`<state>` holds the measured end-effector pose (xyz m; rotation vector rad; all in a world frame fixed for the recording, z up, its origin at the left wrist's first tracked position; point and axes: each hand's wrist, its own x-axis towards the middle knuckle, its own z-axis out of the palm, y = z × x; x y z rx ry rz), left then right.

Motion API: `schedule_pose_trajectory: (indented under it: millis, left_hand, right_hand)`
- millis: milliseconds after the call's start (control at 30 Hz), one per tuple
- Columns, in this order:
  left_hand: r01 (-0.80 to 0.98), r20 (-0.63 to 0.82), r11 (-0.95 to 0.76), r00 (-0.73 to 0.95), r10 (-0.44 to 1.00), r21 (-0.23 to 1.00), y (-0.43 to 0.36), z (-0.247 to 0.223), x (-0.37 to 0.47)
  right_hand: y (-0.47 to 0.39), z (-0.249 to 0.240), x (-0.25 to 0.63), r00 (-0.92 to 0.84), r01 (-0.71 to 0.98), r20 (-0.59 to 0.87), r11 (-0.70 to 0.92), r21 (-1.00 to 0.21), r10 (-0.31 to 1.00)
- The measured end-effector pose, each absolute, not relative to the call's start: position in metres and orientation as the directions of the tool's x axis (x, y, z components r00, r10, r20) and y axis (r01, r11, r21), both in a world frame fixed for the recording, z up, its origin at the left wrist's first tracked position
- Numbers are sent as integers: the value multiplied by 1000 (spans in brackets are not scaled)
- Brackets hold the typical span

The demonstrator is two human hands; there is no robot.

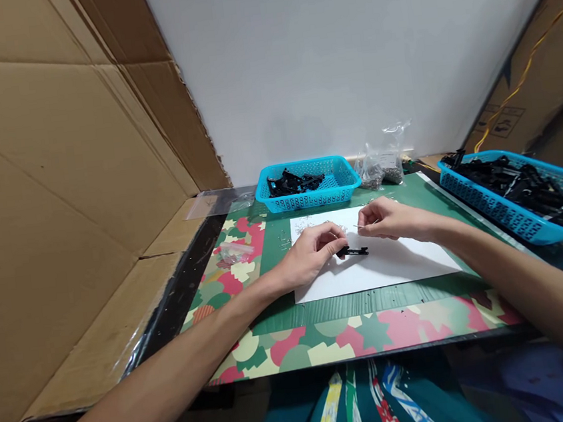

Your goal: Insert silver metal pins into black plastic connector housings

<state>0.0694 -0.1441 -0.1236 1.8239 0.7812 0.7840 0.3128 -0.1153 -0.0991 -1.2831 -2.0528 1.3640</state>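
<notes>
My left hand (316,253) pinches a narrow black plastic part (357,252) just above a white sheet of paper (398,269). One end of that part sticks out to the right of my fingers and shows small notches. To its upper right, my right hand (383,219) is closed on a thin metal pin (357,226), whose tip points left toward the left hand. A gap lies between the pin and the black part. Many small metal pins (306,224) are scattered on the paper's far left, partly hidden behind my left hand.
A blue basket (310,199) with black parts stands at the back; a fuller blue basket (525,229) is at right. Clear bags of small metal pieces (390,167) sit behind. A small plastic bag (235,253) lies left on the patterned board (286,348). Cardboard (55,161) walls the left.
</notes>
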Motion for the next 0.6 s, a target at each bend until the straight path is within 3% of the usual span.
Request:
schedule_pose_trajectory:
  millis: [367, 600]
  left_hand:
    - [306, 251, -397, 422, 871, 865, -153, -127, 73]
    - [251, 196, -380, 542, 817, 891, -154, -126, 73]
  right_hand:
    - [-111, -110, 320, -592, 504, -297, 56, -862, 749]
    - [-112, -109, 318, -585, 547, -279, 116, -829, 762]
